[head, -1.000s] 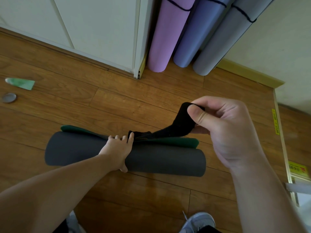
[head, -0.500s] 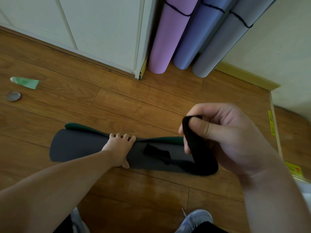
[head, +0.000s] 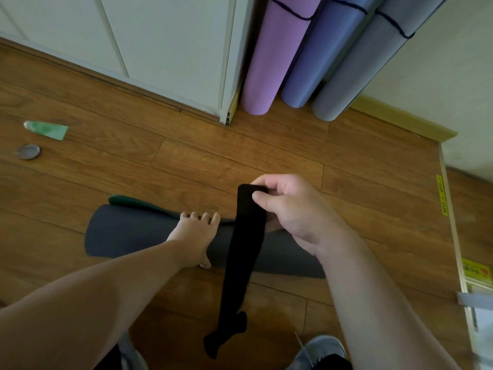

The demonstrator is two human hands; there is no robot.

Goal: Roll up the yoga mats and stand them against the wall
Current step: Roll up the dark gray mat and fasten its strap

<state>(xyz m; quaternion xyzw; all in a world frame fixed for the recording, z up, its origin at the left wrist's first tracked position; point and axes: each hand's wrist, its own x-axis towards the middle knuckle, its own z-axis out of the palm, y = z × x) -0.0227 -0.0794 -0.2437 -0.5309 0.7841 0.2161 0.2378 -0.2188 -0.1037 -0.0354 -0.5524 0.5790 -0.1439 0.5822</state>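
Right hand (head: 290,209): raised above the floor, thumb and curled fingers pinching the top end of a black strap (head: 245,252). The strap hangs from that pinch, crosses in front of the rolled mat and ends in a crumpled tail near the person's grey shoe (head: 320,348).

Left hand (head: 194,233): laid over the top of the dark grey rolled mat (head: 128,233), fingers curled over its far side and thumb at its near side, holding the roll down just left of the strap.

Dark grey rolled mat: lies on its side on the wooden floor (head: 186,161), running left to right beneath both hands; a green edge (head: 133,202) of its inner face shows along the far side. Its right end sits below the right forearm.

Background: three rolled mats stand upright in the corner, well apart from the hands: a purple mat (head: 269,57) beside the white cabinet (head: 160,44), a blue mat (head: 317,54) next to it, and a grey mat (head: 365,65) against the wall (head: 440,76). Each is bound by a thin dark cord. At far left on the floor lie a green wedge-shaped object (head: 46,130) and a small round disc (head: 28,151).
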